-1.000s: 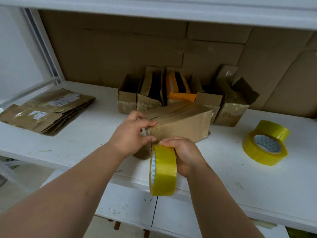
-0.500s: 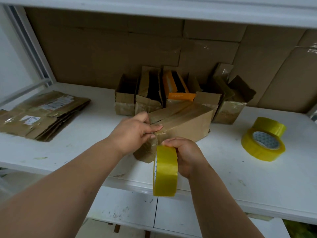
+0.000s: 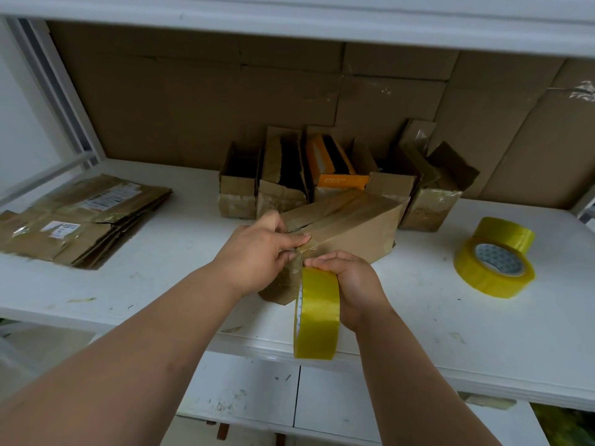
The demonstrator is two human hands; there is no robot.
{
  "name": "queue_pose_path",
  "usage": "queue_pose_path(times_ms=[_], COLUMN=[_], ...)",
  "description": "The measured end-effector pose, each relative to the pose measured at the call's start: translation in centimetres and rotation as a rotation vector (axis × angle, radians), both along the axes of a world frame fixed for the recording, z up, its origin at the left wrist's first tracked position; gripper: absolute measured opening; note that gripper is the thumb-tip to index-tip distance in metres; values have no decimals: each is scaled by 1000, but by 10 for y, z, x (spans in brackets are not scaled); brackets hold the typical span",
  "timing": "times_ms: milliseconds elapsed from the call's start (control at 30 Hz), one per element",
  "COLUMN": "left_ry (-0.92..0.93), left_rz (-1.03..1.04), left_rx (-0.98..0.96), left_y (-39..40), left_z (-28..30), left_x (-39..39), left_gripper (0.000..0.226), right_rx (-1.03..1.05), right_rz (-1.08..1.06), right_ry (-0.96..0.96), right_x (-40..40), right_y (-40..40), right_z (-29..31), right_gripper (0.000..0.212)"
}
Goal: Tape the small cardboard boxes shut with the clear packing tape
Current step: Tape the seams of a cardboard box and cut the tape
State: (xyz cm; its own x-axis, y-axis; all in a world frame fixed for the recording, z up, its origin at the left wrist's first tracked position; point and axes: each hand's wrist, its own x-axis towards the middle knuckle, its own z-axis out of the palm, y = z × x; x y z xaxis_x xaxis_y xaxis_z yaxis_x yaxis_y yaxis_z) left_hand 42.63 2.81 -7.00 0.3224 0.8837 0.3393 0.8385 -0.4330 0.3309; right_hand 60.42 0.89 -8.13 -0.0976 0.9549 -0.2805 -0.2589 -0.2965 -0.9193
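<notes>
A long brown cardboard box lies on the white shelf, its near end toward me. My left hand presses on the box's near top edge, fingers flat over the flap seam. My right hand grips a yellowish roll of packing tape held on edge just below the box's near end. A short strip of tape runs from the roll up onto the box corner under my left fingers.
Several open small boxes stand in a row at the back, one holding an orange carton. Flattened cartons lie at the left. Two more tape rolls rest at the right. An upper shelf hangs overhead.
My left hand slid up from the box's near end onto its top edge, flattening over the seam. The tape roll stayed nearly in place.
</notes>
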Motion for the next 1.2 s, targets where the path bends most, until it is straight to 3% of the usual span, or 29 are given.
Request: queue_pose_path(times_ms=[100, 267, 400, 467, 600, 667, 800, 900, 1033, 1100, 1200], left_ry=[-107, -361, -518, -487, -416, -459, -530, -533, -591, -591, -626], left_rz=[59, 219, 274, 218, 197, 215, 239, 224, 259, 285, 345], left_rx=[-26, -60, 18, -96, -334, -403, -463, -484, -471, -406, -327], left_y=[-3, -18, -44, -50, -54, -54, -54, -54, -54, -56, -60], left_z=[-4, 4, 6, 7, 13, 17, 24, 28, 27, 25, 19], left_x=[0, 4, 21, 29, 39, 42, 42, 42, 45, 48, 51], left_gripper=[37, 53, 24, 16, 23, 20, 7, 7, 11, 13, 18], right_rx=[15, -1, 54, 88, 168, 257, 499, 622, 645, 569, 410], right_rz=[-49, -76, -31, -11, 8, -1, -35, -66, -117, -107, -124], right_ry=[-109, -49, -97, -104, -143, -239, -607, -724, -624, -534, -455], right_x=[1, 6, 4, 4, 2, 1, 1, 0, 1, 2, 9], right_y=[1, -1, -7, -11, -17, -20, -26, -29, -31, -35, -43], right_z=[-2, -5, -4, -2, 1, 1, 0, -1, -3, -1, 2], right_gripper=[8, 6, 10, 12, 20, 23, 28, 30, 33, 22, 40])
